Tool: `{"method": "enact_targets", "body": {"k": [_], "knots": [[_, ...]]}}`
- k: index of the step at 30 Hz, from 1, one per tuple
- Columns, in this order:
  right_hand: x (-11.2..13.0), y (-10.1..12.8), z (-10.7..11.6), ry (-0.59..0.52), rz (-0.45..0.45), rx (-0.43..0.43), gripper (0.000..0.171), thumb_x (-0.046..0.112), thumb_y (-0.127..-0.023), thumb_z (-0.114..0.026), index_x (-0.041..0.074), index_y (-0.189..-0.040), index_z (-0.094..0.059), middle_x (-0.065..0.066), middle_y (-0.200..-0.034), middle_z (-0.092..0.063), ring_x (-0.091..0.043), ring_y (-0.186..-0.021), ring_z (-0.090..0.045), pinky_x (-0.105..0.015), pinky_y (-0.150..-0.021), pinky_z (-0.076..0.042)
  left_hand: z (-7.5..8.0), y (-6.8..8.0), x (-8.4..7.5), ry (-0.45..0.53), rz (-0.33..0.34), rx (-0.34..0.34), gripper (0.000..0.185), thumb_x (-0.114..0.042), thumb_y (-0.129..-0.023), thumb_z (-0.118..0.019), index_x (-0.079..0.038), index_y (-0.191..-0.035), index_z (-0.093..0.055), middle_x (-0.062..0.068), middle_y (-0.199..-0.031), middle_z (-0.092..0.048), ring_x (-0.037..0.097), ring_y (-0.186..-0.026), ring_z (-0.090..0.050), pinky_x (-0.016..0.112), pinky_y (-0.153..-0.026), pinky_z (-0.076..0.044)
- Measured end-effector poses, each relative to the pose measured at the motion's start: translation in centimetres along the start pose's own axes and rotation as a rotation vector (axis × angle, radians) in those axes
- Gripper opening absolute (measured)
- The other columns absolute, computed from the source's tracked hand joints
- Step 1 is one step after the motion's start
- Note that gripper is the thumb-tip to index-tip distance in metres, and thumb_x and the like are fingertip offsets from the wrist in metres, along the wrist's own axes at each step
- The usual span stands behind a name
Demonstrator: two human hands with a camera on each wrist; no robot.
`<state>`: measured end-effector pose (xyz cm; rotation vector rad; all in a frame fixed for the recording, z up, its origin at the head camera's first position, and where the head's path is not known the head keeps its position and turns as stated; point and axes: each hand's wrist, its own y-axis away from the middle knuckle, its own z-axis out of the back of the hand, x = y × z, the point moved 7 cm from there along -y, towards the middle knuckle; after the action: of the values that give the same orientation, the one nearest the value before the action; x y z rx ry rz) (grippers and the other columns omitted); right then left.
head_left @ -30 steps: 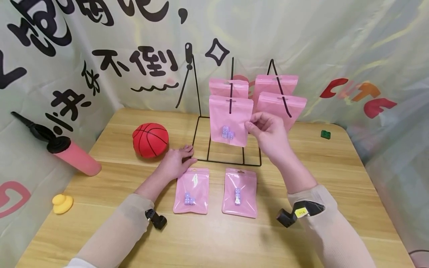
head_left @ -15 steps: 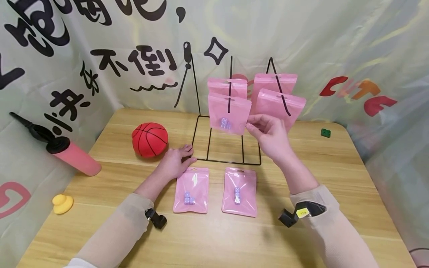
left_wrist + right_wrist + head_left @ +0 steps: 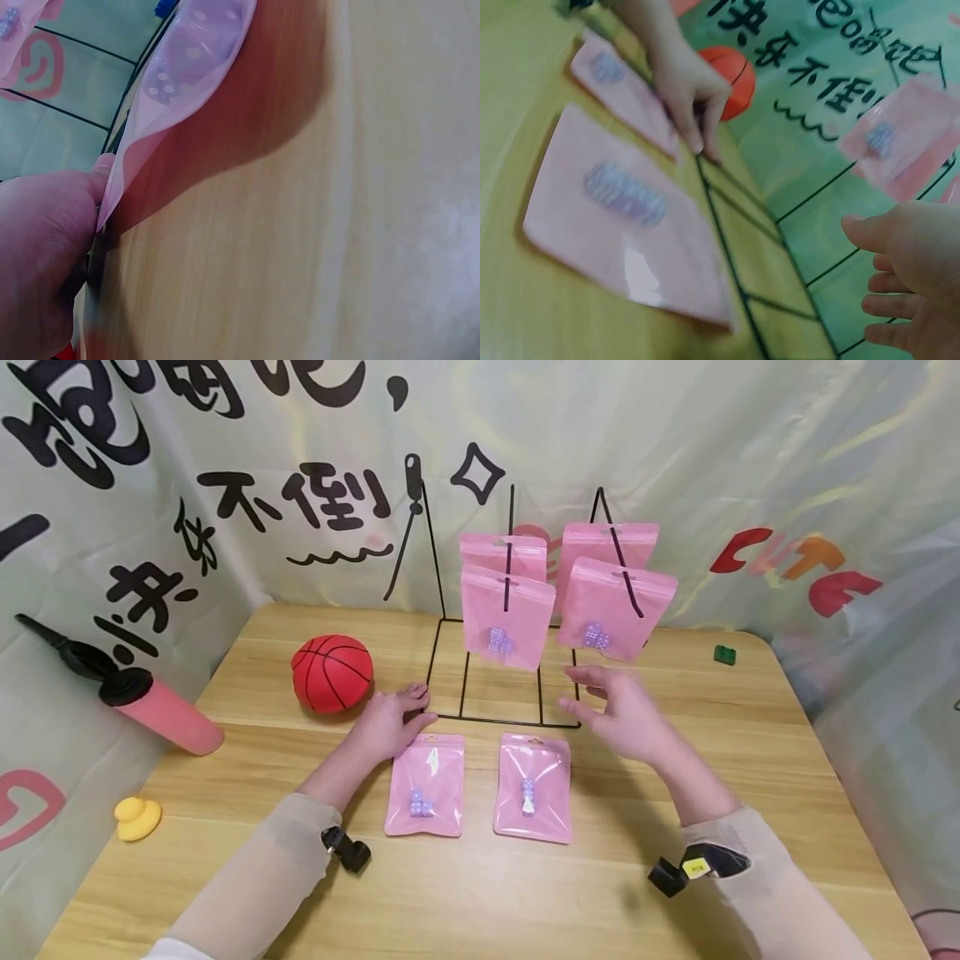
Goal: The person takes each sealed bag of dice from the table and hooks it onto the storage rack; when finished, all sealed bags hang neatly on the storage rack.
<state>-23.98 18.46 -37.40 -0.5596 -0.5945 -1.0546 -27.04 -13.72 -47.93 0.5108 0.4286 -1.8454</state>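
Right hand (image 3: pixel 626 714) hangs loose, fingers spread, gripping nothing, below the pink pouches (image 3: pixel 501 617) hung by their slots on the wire rack (image 3: pixel 450 668). Left hand (image 3: pixel 390 720) rests flat on the rack's base, seemingly to steady it, beside two flat pouches (image 3: pixel 425 784) on the surface (image 3: pixel 525 902).

Bare table (image 3: pixel 675 902) before the right hand (image 3: pixel 626 718), wire rack (image 3: pixel 510 693) and hanging pink pouches (image 3: pixel 501 618) blocking behind, two flat pouches (image 3: pixel 532 789) alongside
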Motion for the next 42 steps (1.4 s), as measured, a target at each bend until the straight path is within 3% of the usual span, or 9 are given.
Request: {"method": "enact_targets", "body": {"k": [9,20,30,33,35,37,39,41,42], "knots": [[-3.6,0.3,-2.2,0.236,0.077,0.051,0.062,0.028,-0.103,-0.072,-0.013,-0.146,-0.053,-0.031,-0.153,-0.050,-0.048,-0.140,-0.050,-0.059,-0.117,-0.038,-0.1,0.0,0.2,-0.004,0.010,0.007,0.052,-0.037,-0.103,-0.072,-0.006,-0.144,-0.064,0.006,-0.152,-0.055,0.026,-0.148,-0.044,0.057,-0.126,-0.021],[-7.2,0.9,-4.9,0.415,0.025,0.036,0.062,0.032,-0.106,-0.067,-0.016,-0.143,-0.055,-0.037,-0.154,-0.046,-0.053,-0.138,-0.050,-0.062,-0.112,-0.043,0.0,0.2,0.0,0.002,0.013,-0.002,0.052,-0.036,-0.102,-0.074,-0.006,-0.143,-0.064,0.006,-0.152,-0.056,0.026,-0.148,-0.045,0.057,-0.126,-0.021],[-7.9,1.0,-5.8,0.419,-0.024,0.014,0.062,0.035,-0.108,-0.064,-0.015,-0.143,-0.054,-0.035,-0.156,-0.042,-0.051,-0.145,-0.042,-0.062,-0.116,-0.038,0.3,0.1,-0.1,0.000,0.010,0.032,0.052,-0.037,-0.103,-0.072,-0.006,-0.145,-0.063,0.006,-0.154,-0.053,0.028,-0.149,-0.043,0.058,-0.127,-0.017],[-8.0,0.9,-5.7,0.400,-0.042,0.012,0.062,0.035,-0.106,-0.067,-0.013,-0.143,-0.056,-0.034,-0.156,-0.044,-0.050,-0.144,-0.043,-0.062,-0.116,-0.038,0.6,0.1,-0.3,-0.007,-0.005,0.042,0.052,-0.038,-0.103,-0.072,-0.005,-0.143,-0.065,0.009,-0.154,-0.054,0.032,-0.148,-0.043,0.056,-0.125,-0.026],[-7.9,0.8,-5.5,0.389,-0.049,0.011,0.062,0.036,-0.105,-0.068,-0.013,-0.142,-0.057,-0.034,-0.155,-0.045,-0.050,-0.144,-0.044,-0.061,-0.116,-0.038,0.9,0.1,-0.6,-0.013,-0.024,0.038,0.052,-0.038,-0.102,-0.073,-0.004,-0.141,-0.067,0.011,-0.152,-0.056,0.036,-0.145,-0.047,0.053,-0.119,-0.037],[-7.9,0.7,-5.5,0.382,-0.054,0.013,0.062,0.035,-0.105,-0.069,-0.013,-0.142,-0.058,-0.034,-0.154,-0.046,-0.050,-0.143,-0.044,-0.061,-0.116,-0.038,1.1,0.1,-0.8,-0.003,-0.033,0.036,0.053,-0.038,-0.101,-0.074,-0.003,-0.140,-0.068,0.012,-0.151,-0.058,0.040,-0.124,-0.066,0.050,-0.106,-0.053],[-8.0,0.7,-5.4,0.375,-0.061,0.014,0.062,0.035,-0.105,-0.070,-0.013,-0.142,-0.058,-0.034,-0.154,-0.046,-0.050,-0.143,-0.044,-0.061,-0.116,-0.038,1.3,0.2,-1.1,0.005,-0.047,0.032,0.054,-0.037,-0.101,-0.075,-0.002,-0.141,-0.067,0.013,-0.151,-0.059,0.042,-0.108,-0.072,0.049,-0.102,-0.055],[-8.0,0.8,-5.3,0.366,-0.069,0.013,0.061,0.035,-0.104,-0.070,-0.013,-0.141,-0.058,-0.034,-0.153,-0.046,-0.050,-0.143,-0.045,-0.061,-0.116,-0.038,1.5,0.5,-1.5,0.020,-0.059,0.027,0.055,-0.036,-0.101,-0.075,0.000,-0.142,-0.066,0.014,-0.151,-0.058,0.042,-0.105,-0.072,0.050,-0.103,-0.054],[-8.0,0.8,-5.3,0.361,-0.073,0.012,0.061,0.035,-0.104,-0.071,-0.013,-0.141,-0.058,-0.034,-0.153,-0.046,-0.051,-0.143,-0.045,-0.061,-0.116,-0.038,1.5,0.7,-1.7,0.035,-0.061,0.028,0.056,-0.036,-0.101,-0.075,0.000,-0.143,-0.065,0.014,-0.152,-0.057,0.043,-0.092,-0.073,0.050,-0.098,-0.057]]}}
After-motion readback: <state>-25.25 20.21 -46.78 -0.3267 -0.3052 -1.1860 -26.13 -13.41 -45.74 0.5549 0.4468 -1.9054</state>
